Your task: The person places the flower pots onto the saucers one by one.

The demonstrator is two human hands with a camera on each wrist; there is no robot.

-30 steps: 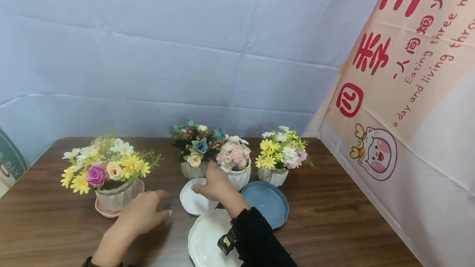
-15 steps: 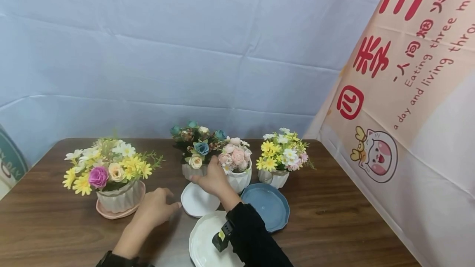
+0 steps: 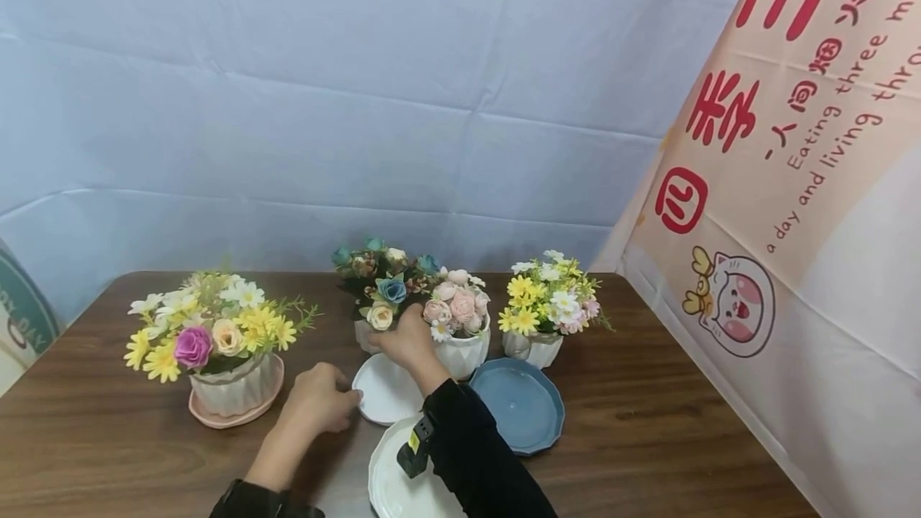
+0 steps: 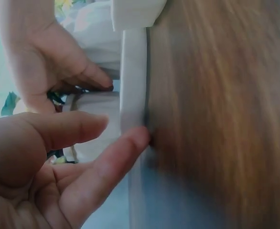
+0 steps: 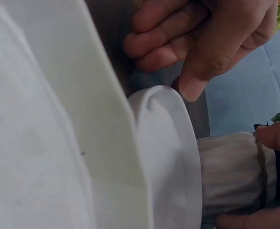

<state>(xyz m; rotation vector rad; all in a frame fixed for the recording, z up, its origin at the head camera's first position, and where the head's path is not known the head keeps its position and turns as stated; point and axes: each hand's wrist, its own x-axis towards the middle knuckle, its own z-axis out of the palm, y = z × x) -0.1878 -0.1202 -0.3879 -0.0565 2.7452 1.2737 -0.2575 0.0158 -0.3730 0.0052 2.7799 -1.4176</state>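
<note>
Where pots stand, wooden table, blue backdrop

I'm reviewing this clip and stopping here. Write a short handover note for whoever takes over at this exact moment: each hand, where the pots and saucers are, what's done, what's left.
Left hand: fingertips on the edge of the small white saucer, not clearly gripping it.
Right hand: fingers round the blue-flower pot, which sits behind that saucer.
Done: the yellow-and-purple flower pot stands on the pink saucer.
Left: the blue-flower pot, the pink-flower pot and the yellow-flower pot stand on the table. The blue saucer and the large white plate hold nothing. Probably the blue-flower pot goes on the small white saucer next.
</note>
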